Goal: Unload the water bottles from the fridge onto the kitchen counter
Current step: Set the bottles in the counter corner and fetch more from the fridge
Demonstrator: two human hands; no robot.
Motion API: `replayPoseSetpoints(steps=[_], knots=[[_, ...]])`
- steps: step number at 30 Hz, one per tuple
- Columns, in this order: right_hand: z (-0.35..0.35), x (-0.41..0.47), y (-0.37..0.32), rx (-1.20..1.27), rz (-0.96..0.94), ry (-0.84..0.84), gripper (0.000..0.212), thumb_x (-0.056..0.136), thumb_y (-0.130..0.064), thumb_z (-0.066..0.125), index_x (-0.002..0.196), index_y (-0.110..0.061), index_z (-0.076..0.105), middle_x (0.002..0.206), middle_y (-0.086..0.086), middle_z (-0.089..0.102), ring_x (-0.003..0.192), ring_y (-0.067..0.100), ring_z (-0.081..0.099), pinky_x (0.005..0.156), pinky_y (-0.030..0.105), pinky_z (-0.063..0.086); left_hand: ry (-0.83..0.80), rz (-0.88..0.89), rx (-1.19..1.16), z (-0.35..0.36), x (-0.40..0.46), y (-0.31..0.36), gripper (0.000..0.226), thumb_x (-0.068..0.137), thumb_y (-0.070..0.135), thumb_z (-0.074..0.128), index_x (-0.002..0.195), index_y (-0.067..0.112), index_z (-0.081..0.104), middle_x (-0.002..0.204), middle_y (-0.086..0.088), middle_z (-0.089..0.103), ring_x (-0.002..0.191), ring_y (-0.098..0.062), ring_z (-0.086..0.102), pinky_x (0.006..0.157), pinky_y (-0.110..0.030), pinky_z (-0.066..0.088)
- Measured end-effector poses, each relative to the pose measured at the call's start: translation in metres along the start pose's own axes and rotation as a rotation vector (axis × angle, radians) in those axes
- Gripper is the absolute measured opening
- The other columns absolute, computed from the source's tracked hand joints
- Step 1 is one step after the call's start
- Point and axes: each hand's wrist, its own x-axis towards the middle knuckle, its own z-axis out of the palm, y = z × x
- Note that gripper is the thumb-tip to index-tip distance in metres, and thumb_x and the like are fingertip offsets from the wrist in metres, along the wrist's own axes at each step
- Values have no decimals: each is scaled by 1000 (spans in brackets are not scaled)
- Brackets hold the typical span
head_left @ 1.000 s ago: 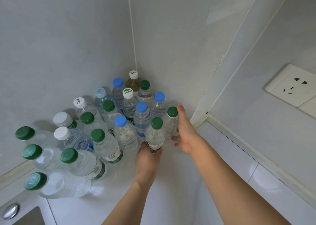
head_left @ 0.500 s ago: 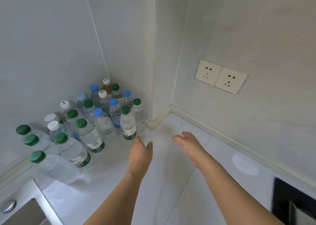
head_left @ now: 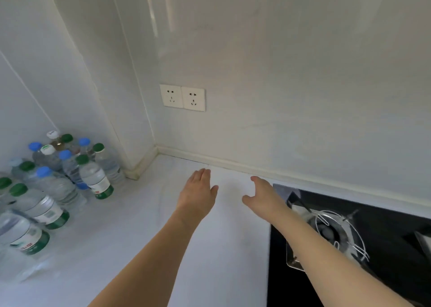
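The white tabletop (head_left: 130, 248) carries a crowd of water bottles (head_left: 58, 185) packed upright into the left corner against the wall. They look full, so I judge them fairly heavy, with thin plastic sides that give under a squeeze and may be slick if chilled (best taken round the middle, at the label band). Both the left hand (head_left: 198, 192) and the right hand (head_left: 263, 197) hover over bare tabletop, each grip spread and holding nothing.

Water bottles (head_left: 58, 185) are crowding the table's (head_left: 130, 225) far left corner; a stove (head_left: 373, 236) is sitting along its right edge.
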Motion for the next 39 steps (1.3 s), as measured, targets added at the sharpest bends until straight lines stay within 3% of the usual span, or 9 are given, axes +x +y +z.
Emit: replayPoseSetpoints(steps=[3, 6, 7, 10, 15, 22, 28, 33, 39], knots=[[-24, -25, 32, -22, 19, 56, 52, 89, -22, 57, 136, -7, 42, 133, 8, 47, 128, 24, 41, 99, 27, 35, -31, 95, 47, 12, -8, 39, 59, 106, 36, 35, 156, 10, 17, 163, -5, 18, 151, -20, 11, 121, -30, 13], [-42, -44, 61, -47, 64, 129, 18, 84, -19, 59, 100, -19, 53, 103, -1, 53, 105, 21, 48, 79, 21, 39, -63, 189, 83, 23, -11, 73, 59, 106, 36, 33, 156, 10, 15, 164, -4, 16, 152, -19, 10, 121, -30, 11], [-48, -52, 71, -52, 76, 166, 19, 83, -19, 60, 101, -20, 54, 105, -2, 53, 106, 21, 49, 81, 23, 41, -82, 227, 89, 27, -12, 85, 59, 106, 36, 33, 156, 11, 14, 164, -4, 15, 152, -19, 9, 121, -30, 11], [-65, -80, 88, -29, 140, 248, 48, 86, -19, 60, 132, -16, 47, 130, 2, 48, 124, 22, 45, 99, 30, 39, -129, 350, 96, 37, -11, 119, 58, 106, 35, 33, 156, 12, 15, 164, -3, 15, 152, -19, 9, 120, -30, 12], [-83, -115, 116, -37, 298, 351, 65, 90, -20, 61, 147, -13, 32, 150, 5, 37, 139, 23, 33, 114, 34, 30, -171, 578, 85, 55, -12, 170, 56, 105, 33, 38, 155, 11, 22, 162, -5, 22, 150, -21, 16, 121, -29, 13], [-102, -180, 166, -29, 472, 481, 68, 91, -23, 60, 149, -9, 28, 152, 9, 33, 142, 23, 28, 116, 34, 26, -255, 844, 89, 83, -39, 243, 56, 105, 30, 39, 155, 12, 21, 163, -6, 22, 150, -21, 17, 120, -31, 15], [-121, -263, 228, 31, 620, 619, 60, 87, -25, 61, 141, -13, 39, 138, 7, 47, 126, 25, 45, 105, 39, 41, -273, 1021, 125, 111, -94, 327, 58, 105, 35, 39, 156, 15, 20, 164, -3, 19, 151, -19, 17, 120, -34, 18], [-140, -337, 281, 63, 711, 678, 69, 88, -21, 57, 149, -12, 28, 154, 7, 32, 142, 24, 28, 115, 39, 30, -313, 1148, 78, 142, -157, 397, 55, 104, 33, 42, 154, 15, 27, 161, -4, 27, 149, -20, 20, 119, -33, 21], [-164, -428, 344, 64, 791, 743, 62, 89, -22, 53, 146, -11, 32, 150, 7, 36, 138, 23, 31, 110, 30, 29, -345, 1274, 60, 178, -237, 482, 55, 104, 32, 43, 153, 13, 27, 161, -6, 26, 150, -21, 18, 121, -33, 19]])
